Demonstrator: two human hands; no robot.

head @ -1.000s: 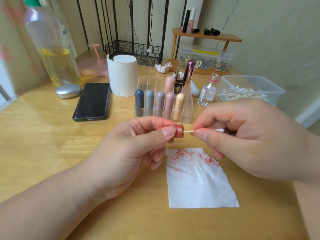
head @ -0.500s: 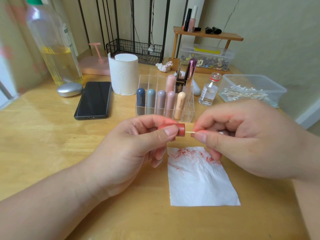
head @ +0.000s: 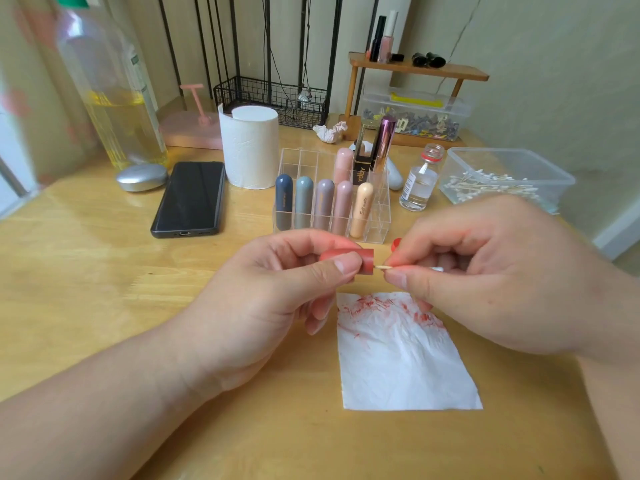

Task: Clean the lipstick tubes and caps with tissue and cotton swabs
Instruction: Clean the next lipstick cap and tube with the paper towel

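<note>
- The left hand [head: 263, 303] grips a red lipstick cap [head: 349, 259] above the bench's [head: 86, 271] middle.
- The right hand [head: 485, 271] pinches a cotton swab [head: 382, 268] entering its mouth.
- The cap looks light, stiff and smooth, best held round its barrel; the thin swab stick could snap.

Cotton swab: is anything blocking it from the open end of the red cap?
Nothing visible. The cotton swab runs from the right hand, which pinches it, straight into the open end of the red cap, gripped by the left hand. Its tip is hidden inside the cap.
</note>
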